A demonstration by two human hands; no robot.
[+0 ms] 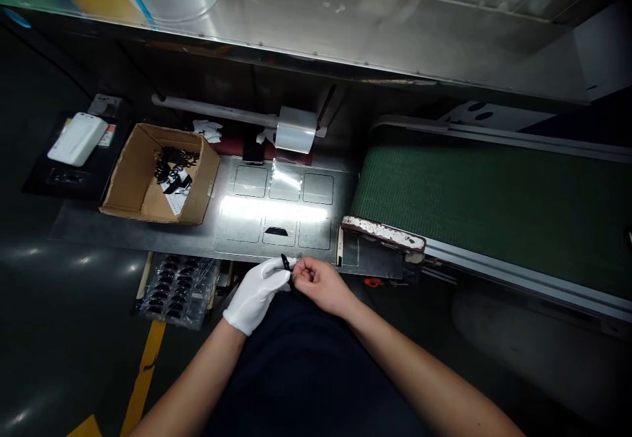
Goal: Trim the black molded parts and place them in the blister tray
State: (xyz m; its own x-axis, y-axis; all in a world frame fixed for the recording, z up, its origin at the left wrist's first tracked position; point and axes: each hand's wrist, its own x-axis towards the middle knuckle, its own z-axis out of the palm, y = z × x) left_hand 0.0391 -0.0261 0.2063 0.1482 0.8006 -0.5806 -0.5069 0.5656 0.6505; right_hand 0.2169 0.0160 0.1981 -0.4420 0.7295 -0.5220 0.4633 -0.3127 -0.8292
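Observation:
My left hand [259,290], in a white glove, pinches a small black curved part [286,262] between thumb and fingers at the table's front edge. My right hand [320,285] is bare, its fingers curled together right beside the lower end of that part. Whatever those fingertips hold is too small to make out. Just beyond my hands, a black half-moon piece [276,231] lies on a clear sheet marked with rounded squares [251,181]. To the left, below table height, a clear plastic tray [200,292] carries several similar black half-moon pieces.
A cardboard box [121,183] with black scraps stands at left, beside a white device [78,139]. A film roll [295,129] hangs on a bar behind. The green conveyor belt [484,200] fills the right. A metal shelf [306,35] overhangs the back.

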